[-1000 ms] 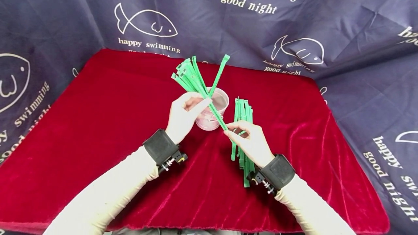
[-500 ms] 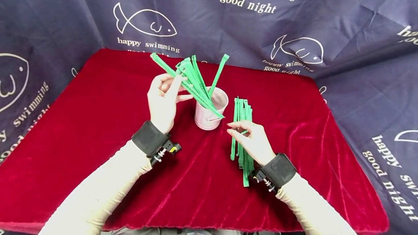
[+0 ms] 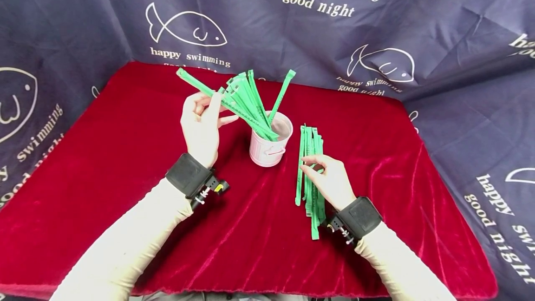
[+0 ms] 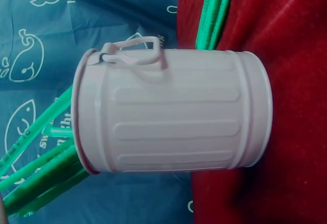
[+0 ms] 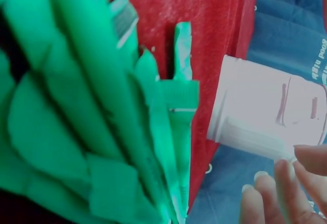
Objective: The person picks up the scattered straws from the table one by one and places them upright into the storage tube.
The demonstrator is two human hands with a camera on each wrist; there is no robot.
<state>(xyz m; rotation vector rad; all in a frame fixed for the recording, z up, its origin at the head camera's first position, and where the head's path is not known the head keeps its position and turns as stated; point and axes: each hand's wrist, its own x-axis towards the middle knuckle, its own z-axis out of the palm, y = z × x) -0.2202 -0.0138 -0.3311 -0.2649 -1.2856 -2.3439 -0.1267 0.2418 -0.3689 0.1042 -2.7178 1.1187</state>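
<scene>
My left hand (image 3: pixel 200 129) pinches a long, thin green wrapped stick (image 3: pixel 193 82) with printing on it, left of a pink bucket (image 3: pixel 263 151). The stick slants down to the right, its lower end at the bucket's mouth. Several similar sticks (image 3: pixel 242 94) lean left out of the bucket, and a lone stick (image 3: pixel 284 92) leans right. My right hand (image 3: pixel 332 180) is over a pile of green sticks (image 3: pixel 309 199) lying on the cloth, thumb and forefinger apart beside the leftmost one. In the right wrist view, nothing is between its fingers (image 5: pixel 286 183).
A red velvet cloth (image 3: pixel 138 152) covers the table. Behind it hangs a dark blue curtain (image 3: pixel 259 22) with white fish prints and lettering. The bucket has a small side handle (image 4: pixel 138 50). Each wrist carries a black strap with a small camera.
My left hand has moved up and left, drawing the stick's lower end to the bucket's mouth. My right hand has let go of that stick's lower end and shifted right over the pile.
</scene>
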